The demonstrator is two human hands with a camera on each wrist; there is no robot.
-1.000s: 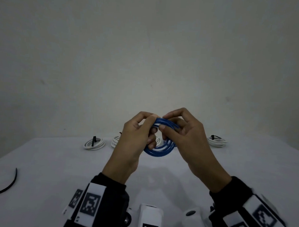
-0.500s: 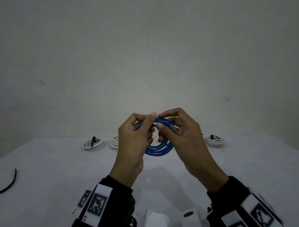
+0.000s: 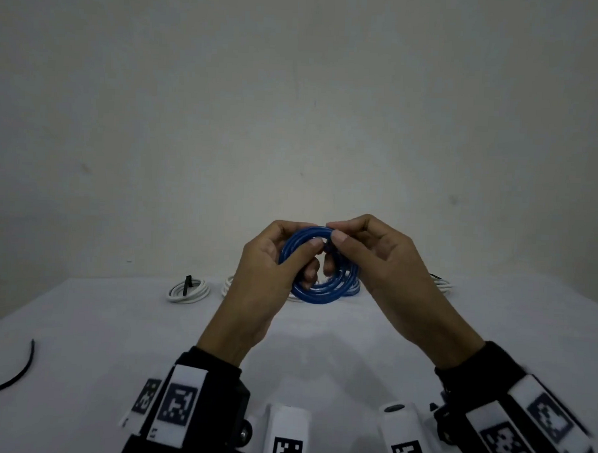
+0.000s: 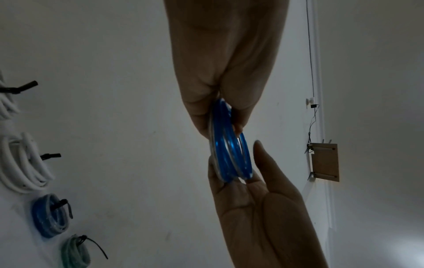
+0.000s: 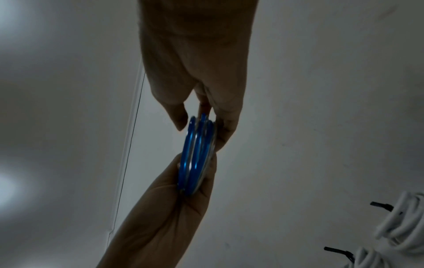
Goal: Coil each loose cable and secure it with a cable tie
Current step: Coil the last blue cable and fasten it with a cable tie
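A blue cable coil [image 3: 322, 290] of several loops is held up above the white table [image 3: 80, 336], between both hands. My left hand [image 3: 303, 259] grips its left side, thumb in front and fingers through the ring. My right hand [image 3: 334, 240] pinches the coil's top with thumb and forefinger; the other fingers curl behind its right side. The wrist views show the coil edge-on [image 4: 229, 156] [image 5: 197, 156], clamped between the two hands. No tie shows on this coil. A loose black cable tie [image 3: 10, 374] lies curved at the table's left edge.
Tied coils lie along the table's far edge: a white coil [image 3: 188, 290] at left, another white coil [image 3: 442, 285] at right, others partly hidden behind my hands. The left wrist view also shows a tied blue coil [image 4: 50, 215] and a greenish coil [image 4: 75, 253].
Both hands have risen a little with the blue coil. The coil has turned more face-on, and my right thumb and forefinger have shifted to its top.
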